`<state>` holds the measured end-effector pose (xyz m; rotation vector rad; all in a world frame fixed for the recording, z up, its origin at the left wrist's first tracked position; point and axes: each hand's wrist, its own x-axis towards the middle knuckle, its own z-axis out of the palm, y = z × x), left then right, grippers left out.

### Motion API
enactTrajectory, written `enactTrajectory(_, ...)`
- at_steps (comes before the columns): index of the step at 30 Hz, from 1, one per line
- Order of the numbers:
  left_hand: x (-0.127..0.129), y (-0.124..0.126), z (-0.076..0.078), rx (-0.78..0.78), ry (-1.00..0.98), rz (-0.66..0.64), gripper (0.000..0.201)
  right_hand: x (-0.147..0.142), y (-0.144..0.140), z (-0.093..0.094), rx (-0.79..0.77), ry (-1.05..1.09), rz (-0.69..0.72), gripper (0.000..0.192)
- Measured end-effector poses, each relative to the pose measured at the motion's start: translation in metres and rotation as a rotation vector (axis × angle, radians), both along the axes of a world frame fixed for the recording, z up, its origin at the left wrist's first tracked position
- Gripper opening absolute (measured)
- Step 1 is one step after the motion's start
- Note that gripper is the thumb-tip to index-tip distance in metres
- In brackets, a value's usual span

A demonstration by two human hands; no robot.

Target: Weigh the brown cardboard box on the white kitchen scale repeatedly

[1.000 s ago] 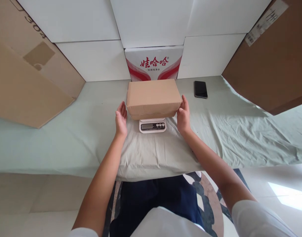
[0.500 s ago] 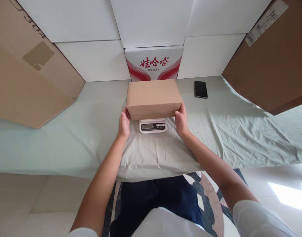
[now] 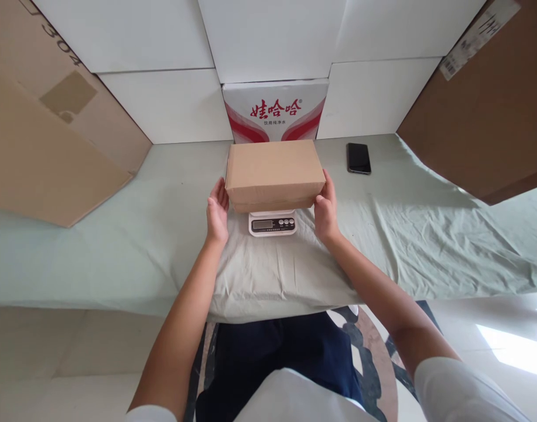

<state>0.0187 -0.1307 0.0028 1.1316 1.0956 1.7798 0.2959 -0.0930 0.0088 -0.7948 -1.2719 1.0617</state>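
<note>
Fingers (image 3: 218,189) of the left hand (image 3: 216,220) are spread, uncurled, along the left end of the brown cardboard box (image 3: 274,164), with the thumb held apart; the fingers of the right hand (image 3: 326,215) are set against the right end, partly hidden, so whether a grip is made there cannot be told. The box is seen over the small white scale (image 3: 272,231) and appears to be carried by it, though the contact is hidden; the near part of the scale, with its display (image 3: 262,224), is left uncovered on the cloth-covered surface (image 3: 268,275). For a good result, the box should be kept level and centred left to right, with hand pressure shared evenly or lifted off altogether. Any knock against the white carton (image 3: 274,111) on the far side is best avoided, and the display should be left unblocked
</note>
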Motion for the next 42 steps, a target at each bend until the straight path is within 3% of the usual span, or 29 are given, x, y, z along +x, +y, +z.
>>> enactTrajectory(11,0.004,-0.002,0.001,0.008,0.01,-0.051,0.093,-0.005,-0.002,0.005,0.032,0.032,0.015,0.074)
enactTrajectory(24,0.011,-0.008,-0.001,0.007,-0.019,-0.057,0.085,-0.008,-0.004,0.005,0.075,0.019,0.017,0.068)
enactTrajectory(29,0.015,-0.008,0.008,0.055,0.025,-0.076,0.077,-0.01,-0.002,0.007,0.084,-0.006,0.006,0.07)
enactTrajectory(32,0.009,0.011,0.023,0.079,0.03,-0.045,0.076,-0.011,0.02,0.017,0.143,-0.05,-0.007,0.074)
enactTrajectory(36,-0.002,0.068,0.038,0.079,0.029,-0.04,0.077,-0.025,0.07,0.034,0.188,-0.067,-0.043,0.073)
enactTrajectory(39,-0.002,0.114,0.033,0.095,-0.003,-0.008,0.079,-0.042,0.106,0.036,0.164,-0.007,-0.059,0.074)
enactTrajectory(42,0.004,0.142,0.015,0.1,-0.029,0.048,0.083,-0.052,0.128,0.025,0.112,0.067,-0.078,0.081)
